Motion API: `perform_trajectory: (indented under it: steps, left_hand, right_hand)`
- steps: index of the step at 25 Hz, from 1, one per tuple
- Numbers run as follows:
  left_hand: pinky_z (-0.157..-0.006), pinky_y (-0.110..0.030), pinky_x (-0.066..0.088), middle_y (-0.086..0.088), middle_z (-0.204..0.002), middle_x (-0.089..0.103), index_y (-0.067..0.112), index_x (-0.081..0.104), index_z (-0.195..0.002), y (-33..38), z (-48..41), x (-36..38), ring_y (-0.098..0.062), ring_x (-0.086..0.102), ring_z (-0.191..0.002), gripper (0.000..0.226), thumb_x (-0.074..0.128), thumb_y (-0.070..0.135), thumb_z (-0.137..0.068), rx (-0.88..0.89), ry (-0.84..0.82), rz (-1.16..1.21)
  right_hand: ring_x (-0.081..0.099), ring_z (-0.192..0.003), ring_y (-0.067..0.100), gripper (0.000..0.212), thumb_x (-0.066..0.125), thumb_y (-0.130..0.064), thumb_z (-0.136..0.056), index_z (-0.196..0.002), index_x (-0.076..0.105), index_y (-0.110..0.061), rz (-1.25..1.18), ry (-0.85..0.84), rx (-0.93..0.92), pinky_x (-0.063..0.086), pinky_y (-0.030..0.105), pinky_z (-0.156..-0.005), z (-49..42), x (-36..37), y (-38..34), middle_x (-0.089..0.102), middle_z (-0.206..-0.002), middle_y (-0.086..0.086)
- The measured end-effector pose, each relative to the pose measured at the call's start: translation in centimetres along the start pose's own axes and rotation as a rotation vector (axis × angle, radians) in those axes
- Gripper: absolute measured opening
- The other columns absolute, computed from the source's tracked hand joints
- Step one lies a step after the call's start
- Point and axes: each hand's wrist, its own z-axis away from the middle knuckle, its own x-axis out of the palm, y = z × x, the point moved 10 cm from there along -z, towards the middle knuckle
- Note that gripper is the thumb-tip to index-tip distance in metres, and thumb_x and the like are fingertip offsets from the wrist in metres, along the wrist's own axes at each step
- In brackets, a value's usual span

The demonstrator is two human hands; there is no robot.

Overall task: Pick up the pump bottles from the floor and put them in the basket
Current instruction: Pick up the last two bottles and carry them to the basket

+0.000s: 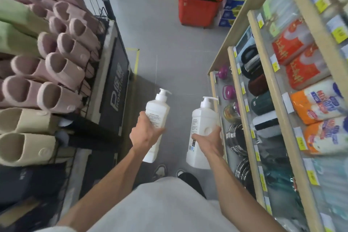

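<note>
- Two white pump bottles are off the floor: left hand (146, 133) grips one (155, 118), right hand (208, 137) the other (202, 118).
- Left to do, I judge: carry both to the red basket (199, 3), well ahead.

— What is held in the hands?

— A white pump bottle (156, 118) is gripped by the left hand (146, 131), and a second white pump bottle (202, 130) by the right hand (211, 138) — both are held off the grey floor (169, 52), pumps pointing far.

— And the basket?

— A red basket (199, 0) is seen standing far down the aisle. Slippers (56, 62) are racked at the left; stocked shelves (282, 90) are ranged along the right.
</note>
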Motion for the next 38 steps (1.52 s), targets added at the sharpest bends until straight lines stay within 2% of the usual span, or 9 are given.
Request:
perform_trajectory:
  steps: [4,7,12,15,18,22,25,32,38]
  left_hand:
    - [-0.082,-0.049,0.056,0.002,-0.103,0.057,0.023,0.035,-0.109,-1.7,1.6,-2.4,-0.030,0.065,-0.088,0.068,0.076,0.047,-0.062,-0.131,0.156,0.093]
    - [-0.083,-0.048,0.056,0.002,-0.103,0.057,0.023,0.035,-0.111,-3.5,4.9,-3.6,-0.031,0.064,-0.089,0.069,0.078,0.047,-0.062,-0.247,0.277,0.177]
    - [-0.081,-0.047,0.055,0.001,-0.100,0.057,0.022,0.035,-0.109,-8.6,13.0,-5.1,-0.028,0.062,-0.084,0.068,0.077,0.047,-0.062,-0.470,0.490,0.282]
    - [-0.080,-0.044,0.052,0.000,-0.103,0.058,0.021,0.036,-0.113,-13.0,19.5,-5.4,-0.025,0.061,-0.088,0.068,0.079,0.045,-0.065,-0.609,0.618,0.333]
    - [-0.080,-0.044,0.049,0.000,-0.106,0.059,0.021,0.037,-0.114,-17.0,25.8,-4.7,-0.026,0.062,-0.093,0.068,0.079,0.046,-0.067,-0.739,0.719,0.380]
    - [-0.078,-0.044,0.051,0.001,-0.099,0.060,0.022,0.038,-0.109,-22.3,35.4,-1.9,-0.029,0.062,-0.086,0.067,0.078,0.048,-0.062,-0.939,0.827,0.488]
    - [-0.077,-0.044,0.052,0.002,-0.096,0.059,0.023,0.038,-0.107,-25.8,43.2,1.4,-0.030,0.062,-0.084,0.066,0.078,0.048,-0.062,-1.081,0.911,0.565]
    - [-0.075,-0.039,0.046,0.004,-0.094,0.058,0.025,0.036,-0.108,-31.0,60.0,9.5,-0.029,0.060,-0.083,0.062,0.077,0.046,-0.065,-1.349,1.048,0.701]
    - [-0.075,-0.038,0.043,0.004,-0.099,0.058,0.025,0.035,-0.108,-34.2,72.5,14.8,-0.029,0.059,-0.085,0.063,0.076,0.047,-0.064,-1.482,1.134,0.769]
  right_hand:
    - [0.057,-0.086,0.029,0.073,0.080,-0.039,-0.063,-0.121,0.038,-0.026,0.119,-0.075,-0.158,0.044,0.036,-0.077,-0.8,0.1,-2.9,0.064,-0.112,-0.001]
    - [0.062,-0.095,0.032,0.073,0.080,-0.039,-0.064,-0.121,0.037,-0.026,0.201,-0.156,-0.310,0.047,0.038,-0.082,-0.7,0.3,-5.4,0.064,-0.116,0.000]
    - [0.061,-0.098,0.034,0.072,0.082,-0.041,-0.067,-0.121,0.037,-0.025,0.343,-0.294,-0.519,0.047,0.039,-0.084,1.3,1.8,-8.1,0.064,-0.118,0.003]
    - [0.055,-0.089,0.032,0.069,0.082,-0.040,-0.069,-0.118,0.036,-0.024,0.407,-0.398,-0.613,0.046,0.039,-0.082,4.2,4.0,-8.6,0.064,-0.115,0.003]
    - [0.057,-0.090,0.032,0.069,0.081,-0.041,-0.069,-0.117,0.034,-0.027,0.479,-0.497,-0.717,0.048,0.040,-0.085,8.4,6.7,-8.0,0.063,-0.112,0.001]
    - [0.060,-0.094,0.031,0.066,0.079,-0.042,-0.066,-0.113,0.033,-0.030,0.594,-0.642,-0.905,0.051,0.045,-0.088,15.8,10.6,-5.1,0.060,-0.109,-0.002]
    - [0.054,-0.092,0.029,0.065,0.080,-0.038,-0.073,-0.119,0.036,-0.026,0.724,-0.705,-1.048,0.044,0.038,-0.080,21.5,12.8,-1.9,0.058,-0.109,-0.001]
    - [0.055,-0.092,0.028,0.066,0.079,-0.038,-0.073,-0.119,0.033,-0.024,0.886,-0.829,-1.229,0.043,0.038,-0.080,33.0,15.2,8.5,0.059,-0.111,0.000]
    - [0.056,-0.092,0.028,0.066,0.078,-0.038,-0.072,-0.117,0.032,-0.027,1.021,-0.941,-1.343,0.043,0.037,-0.080,42.5,15.9,19.5,0.058,-0.106,-0.001]
